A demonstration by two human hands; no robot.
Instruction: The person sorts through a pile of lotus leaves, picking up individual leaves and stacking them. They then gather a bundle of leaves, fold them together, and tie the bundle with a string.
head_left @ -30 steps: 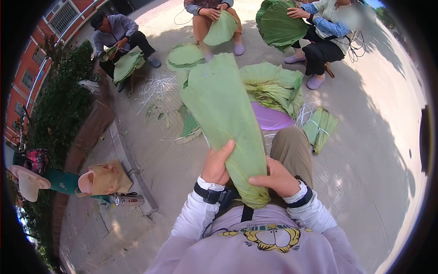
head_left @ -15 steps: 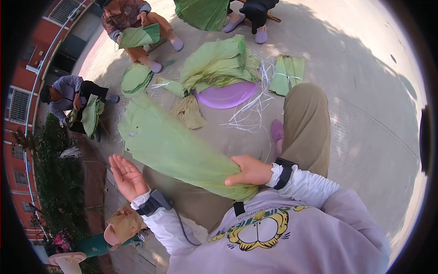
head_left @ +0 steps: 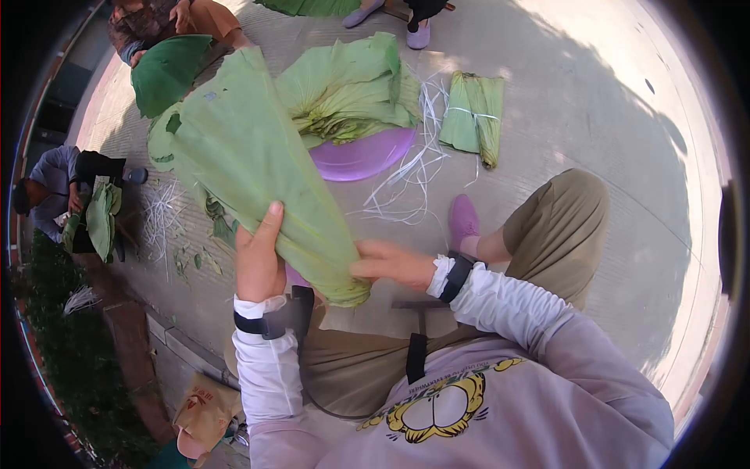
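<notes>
A bundle of folded lotus leaves (head_left: pixel 258 156), pale green and wide at its far end, slants across in front of my body. My left hand (head_left: pixel 262 262) grips its left edge, thumb on top and fingers hidden behind. Near the narrow, rolled end, my right hand (head_left: pixel 392 264) holds the right edge; it is slightly blurred. Beyond the bundle, a stack of lotus leaves (head_left: pixel 344 86) lies on a purple plastic tray (head_left: pixel 367 160). Loose white strings (head_left: pixel 410 176) trail on the ground to the tray's right.
A tied leaf bundle (head_left: pixel 473 117) lies on the concrete right of the strings. One person (head_left: pixel 55 184) sits at left with leaves; another (head_left: pixel 152 23) holds a dark green leaf (head_left: pixel 168 74) at the top. A paper bag (head_left: pixel 205 410) stands lower left, beside a curb (head_left: pixel 187 344).
My left hand, open and palm up before, now grips the bundle. The bundle has turned more upright, and my right hand has shifted left and up with it. The view has also shifted.
</notes>
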